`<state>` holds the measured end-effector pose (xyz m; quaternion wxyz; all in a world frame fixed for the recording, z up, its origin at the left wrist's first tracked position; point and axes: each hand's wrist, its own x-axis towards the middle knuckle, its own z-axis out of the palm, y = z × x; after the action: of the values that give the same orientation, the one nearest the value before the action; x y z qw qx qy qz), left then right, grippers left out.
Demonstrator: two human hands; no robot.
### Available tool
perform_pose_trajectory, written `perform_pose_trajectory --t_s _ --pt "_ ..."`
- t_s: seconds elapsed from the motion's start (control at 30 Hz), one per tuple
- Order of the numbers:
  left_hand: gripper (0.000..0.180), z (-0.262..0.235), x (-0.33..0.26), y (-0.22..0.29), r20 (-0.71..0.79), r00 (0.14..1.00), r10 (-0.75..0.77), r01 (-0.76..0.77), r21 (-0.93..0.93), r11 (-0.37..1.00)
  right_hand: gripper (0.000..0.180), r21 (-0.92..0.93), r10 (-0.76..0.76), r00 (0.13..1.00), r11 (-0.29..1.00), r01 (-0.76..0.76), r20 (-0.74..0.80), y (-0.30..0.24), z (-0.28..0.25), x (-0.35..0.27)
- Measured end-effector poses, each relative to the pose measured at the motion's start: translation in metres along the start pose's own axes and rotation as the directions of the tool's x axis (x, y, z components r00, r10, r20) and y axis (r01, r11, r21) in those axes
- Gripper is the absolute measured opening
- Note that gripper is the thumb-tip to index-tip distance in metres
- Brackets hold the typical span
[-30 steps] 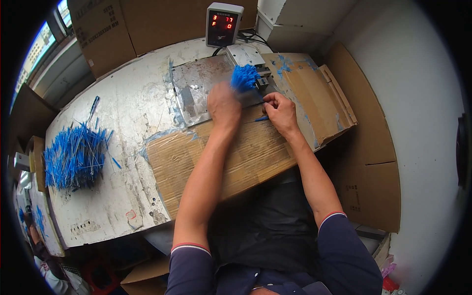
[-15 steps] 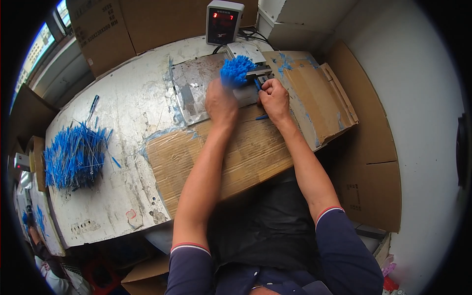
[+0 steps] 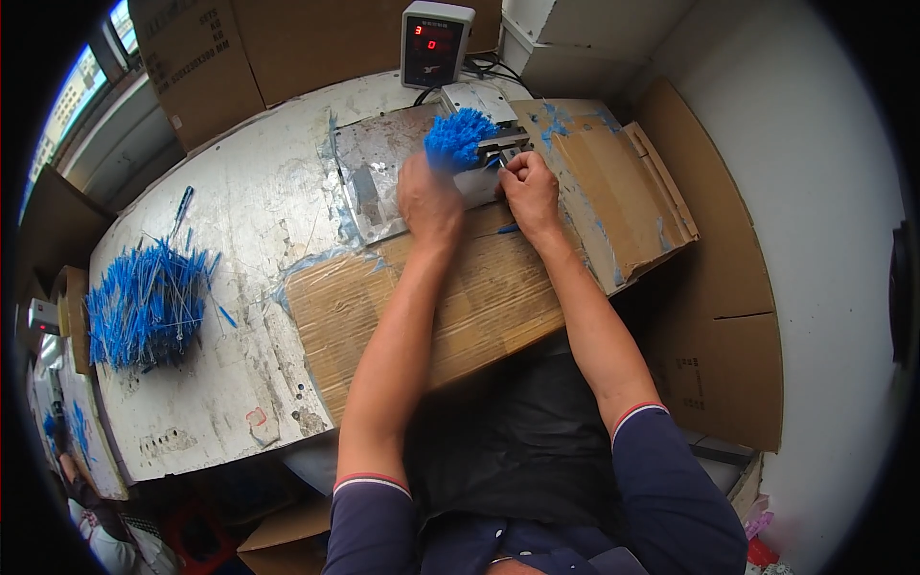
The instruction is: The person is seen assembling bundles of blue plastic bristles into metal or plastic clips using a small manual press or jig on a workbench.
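Note:
My left hand (image 3: 428,201), blurred by motion, is closed around the lower end of a dense bundle of thin blue plastic strips (image 3: 458,136). The bundle's bushy tips point away from me, beside a small metal fixture (image 3: 506,144). On the right, my right hand (image 3: 530,195) is closed in a pinch just in front of that fixture. A thin blue strip (image 3: 494,163) shows at its fingertips, partly hidden by fingers and fixture. Below the hands, another short blue piece (image 3: 509,229) lies at the cardboard's edge.
A large heap of blue strips with pale thin stems (image 3: 149,305) lies on the worn white table (image 3: 249,220) at left. A counter box with red digits (image 3: 436,45) stands at the back. Taped cardboard (image 3: 450,297) covers the near edge; a cardboard box (image 3: 623,192) is at right.
My left hand and the bundle have shifted slightly left. My right hand has moved a little left and away from me, toward the fixture. The lower red digit on the counter has changed.

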<state>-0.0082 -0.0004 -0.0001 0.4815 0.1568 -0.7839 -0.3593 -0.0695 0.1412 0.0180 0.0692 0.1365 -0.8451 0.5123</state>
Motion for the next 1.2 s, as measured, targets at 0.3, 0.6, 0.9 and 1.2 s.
perform_pose_trajectory --t_s 0.3,0.6,0.9,1.2 --pt "0.006 -0.002 -0.003 0.000 0.209 0.976 -0.057 0.037 0.097 0.995 0.014 -0.267 -0.237 0.971 0.934 0.237 0.031 -0.011 -0.014 -0.048" --pt "0.006 0.001 -0.006 0.002 0.223 0.974 -0.028 0.004 0.104 0.995 0.014 -0.500 -0.441 0.882 0.733 0.461 0.166 -0.007 -0.020 -0.062" --pt "0.020 -0.002 -0.007 0.008 0.222 0.975 0.018 -0.056 0.165 0.985 0.015 -0.575 -0.270 0.962 0.783 0.237 0.030 -0.010 -0.043 -0.074" --pt "0.012 -0.001 -0.002 0.000 0.120 0.992 -0.049 0.043 0.057 0.997 0.017 -0.395 -0.132 0.990 0.908 0.139 0.045 -0.004 -0.043 -0.070"
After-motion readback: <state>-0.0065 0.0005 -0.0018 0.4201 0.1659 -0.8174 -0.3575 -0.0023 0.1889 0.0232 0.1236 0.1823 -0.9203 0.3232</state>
